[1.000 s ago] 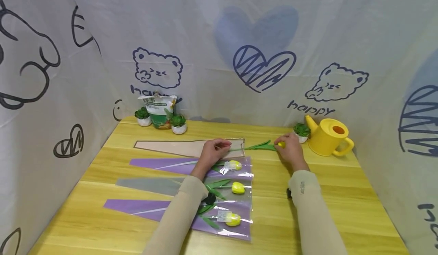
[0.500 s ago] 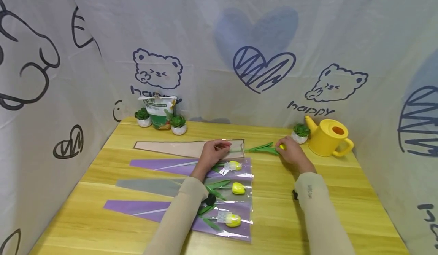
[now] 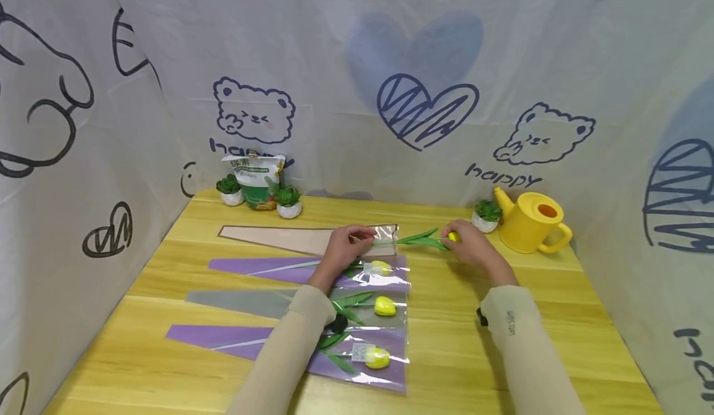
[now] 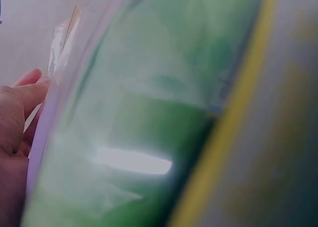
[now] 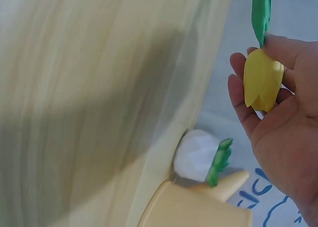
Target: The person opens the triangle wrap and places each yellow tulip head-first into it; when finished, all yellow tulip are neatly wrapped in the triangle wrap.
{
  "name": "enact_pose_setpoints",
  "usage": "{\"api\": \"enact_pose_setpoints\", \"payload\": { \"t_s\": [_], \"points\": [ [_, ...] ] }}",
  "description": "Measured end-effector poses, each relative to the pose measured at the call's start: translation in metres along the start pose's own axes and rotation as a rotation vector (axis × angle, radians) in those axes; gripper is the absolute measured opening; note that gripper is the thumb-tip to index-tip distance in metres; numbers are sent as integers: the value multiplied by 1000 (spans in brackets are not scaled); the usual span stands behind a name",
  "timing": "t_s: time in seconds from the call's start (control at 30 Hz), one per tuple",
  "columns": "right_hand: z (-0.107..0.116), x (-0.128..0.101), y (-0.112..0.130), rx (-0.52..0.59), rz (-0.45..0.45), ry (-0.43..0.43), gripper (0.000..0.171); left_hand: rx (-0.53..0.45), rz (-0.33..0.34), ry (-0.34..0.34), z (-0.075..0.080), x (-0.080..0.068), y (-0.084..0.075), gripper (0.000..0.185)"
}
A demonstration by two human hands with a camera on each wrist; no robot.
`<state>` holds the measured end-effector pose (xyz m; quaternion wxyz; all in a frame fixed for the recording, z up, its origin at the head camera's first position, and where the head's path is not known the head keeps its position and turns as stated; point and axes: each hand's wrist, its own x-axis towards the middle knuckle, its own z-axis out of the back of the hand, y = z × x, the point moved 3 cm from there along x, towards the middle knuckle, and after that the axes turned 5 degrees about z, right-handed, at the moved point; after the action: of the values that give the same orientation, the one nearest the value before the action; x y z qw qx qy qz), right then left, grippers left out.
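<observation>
A yellow artificial tulip [image 3: 453,236] with green leaves [image 3: 421,239] lies along the back of the wooden table [image 3: 546,316]. My right hand [image 3: 456,240] holds its bloom. The right wrist view shows the bloom [image 5: 262,80] cupped in curled fingers [image 5: 238,95]. The stem points left into the mouth of a flat beige cone sleeve [image 3: 290,240]. My left hand [image 3: 365,236] pinches that sleeve's open edge. The left wrist view is blurred, with clear film [image 4: 64,33] and green beside my fingers [image 4: 15,113].
Three wrapped yellow tulips lie in front: purple sleeve [image 3: 256,267], grey sleeve [image 3: 240,300], purple sleeve [image 3: 223,337]. A yellow watering can [image 3: 532,220] and small potted plant [image 3: 486,215] stand back right. Two more pots [image 3: 231,190] [image 3: 288,202] and a bag [image 3: 255,179] stand back left. Printed curtains enclose the table.
My right hand has slid slightly left with the tulip, toward the sleeve's mouth. The left hand has kept its pinch in the same place.
</observation>
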<state>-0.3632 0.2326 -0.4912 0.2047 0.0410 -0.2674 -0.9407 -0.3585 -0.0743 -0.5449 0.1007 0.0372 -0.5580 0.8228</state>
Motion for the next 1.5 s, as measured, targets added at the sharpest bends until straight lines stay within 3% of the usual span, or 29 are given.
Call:
{"api": "enact_pose_setpoints", "payload": {
  "t_s": [0.5,1.5],
  "points": [
    [-15,14,28,15,-19,29,12,27,-2,49,-4,1,-10,14],
    [-43,31,64,92,-41,38,12,-4,-69,46,-14,0,-23,14]
  ]
}}
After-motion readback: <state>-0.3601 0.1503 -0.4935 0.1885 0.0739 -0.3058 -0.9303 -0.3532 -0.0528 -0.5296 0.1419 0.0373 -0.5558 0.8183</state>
